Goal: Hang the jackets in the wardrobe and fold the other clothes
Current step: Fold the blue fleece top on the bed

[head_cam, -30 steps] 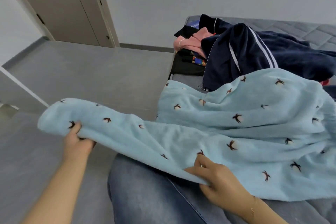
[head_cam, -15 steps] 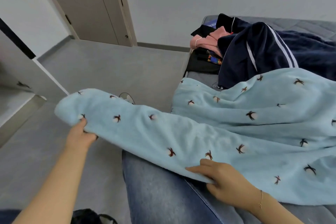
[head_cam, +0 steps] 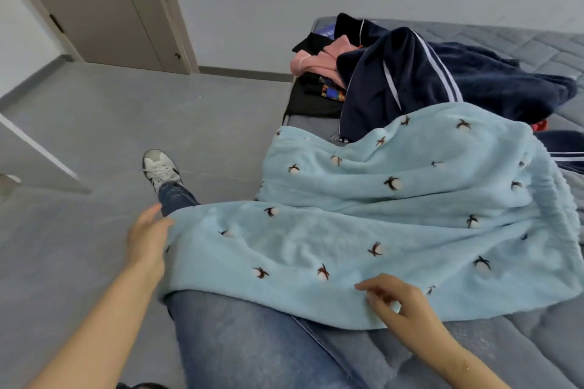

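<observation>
Since the earlier shots the light blue fleece garment [head_cam: 379,230] had dropped from being held up off the floor side to lying draped across the person's lap and the bed [head_cam: 537,350], and the left hand's grip on its end had come off.

So the garment was a pale blue, fluffy fleece piece dotted all over with little dark swallow-like birds, each with a white puff under it. One gathered, ruched-looking edge ran down its right side. Its lower edge lay over the jeans-clad thigh [head_cam: 252,341], and its far part sat on the grey quilted mattress, partly covering the navy jacket [head_cam: 442,82].

The left hand [head_cam: 147,240] sat at the garment's left edge, fingers fairly straight, touching the fabric's side rather than clutching it, as far as I could see. The right hand [head_cam: 401,306] was at the near hem, fingers loosely curled with the tips on the fleece; it was too blurry to tell whether they pinched the fabric.

Behind it, the navy jacket with pale stripes was heaped on the bed, next to a pink garment [head_cam: 316,61] and a black piece with a colourful print [head_cam: 316,98]. A bit of red [head_cam: 538,126] poked out by the blue fleece's far right corner.

On the grey floor [head_cam: 126,123], a white sneaker [head_cam: 161,167] stuck out past the knee. A beige door [head_cam: 104,3] stood in the far left corner.
</observation>
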